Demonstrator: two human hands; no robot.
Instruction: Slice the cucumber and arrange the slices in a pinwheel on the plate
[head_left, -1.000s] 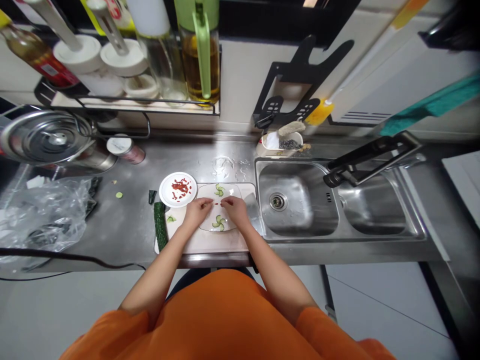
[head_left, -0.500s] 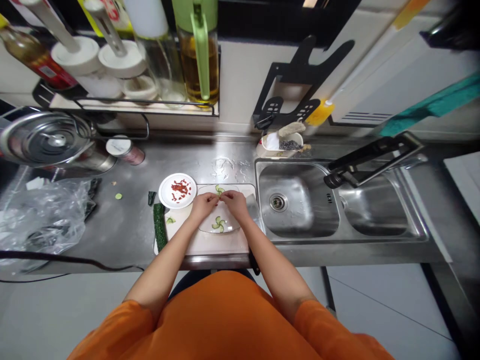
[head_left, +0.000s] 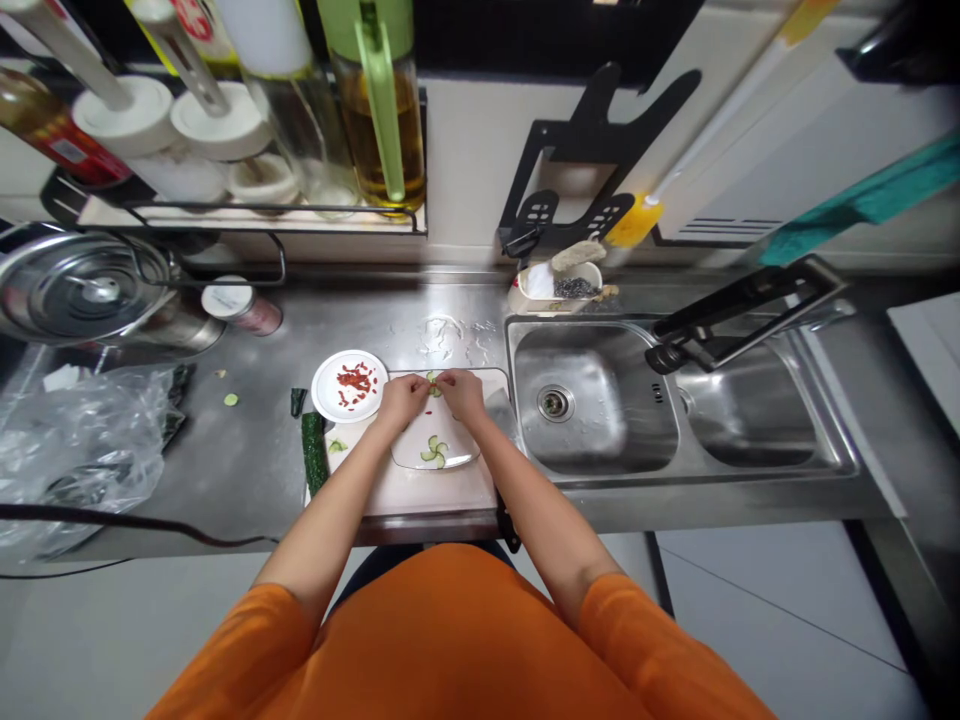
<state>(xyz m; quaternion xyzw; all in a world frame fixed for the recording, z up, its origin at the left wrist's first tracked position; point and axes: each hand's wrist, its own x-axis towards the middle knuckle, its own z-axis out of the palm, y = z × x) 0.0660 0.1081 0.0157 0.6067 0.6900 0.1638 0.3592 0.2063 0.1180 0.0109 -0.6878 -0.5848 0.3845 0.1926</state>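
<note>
A clear-edged white plate rests on a white cutting board. Thin cucumber slices form a pinwheel at its near side. More cucumber slices lie at its far side, partly covered by my fingers. My left hand and my right hand meet over those far slices, fingertips pinched together; whatever they pinch is too small to make out. One small red piece lies between the hands. Left of the plate, a small white dish holds several red pieces.
A cut cucumber lies along the board's left edge, with its end piece behind. A knife handle juts over the counter front. To the right is a double sink with a black faucet. A plastic bag sits left.
Both hands have shifted slightly away from me toward the plate's far edge. A red piece now shows on the plate below the fingers. The whole view has moved a little.
</note>
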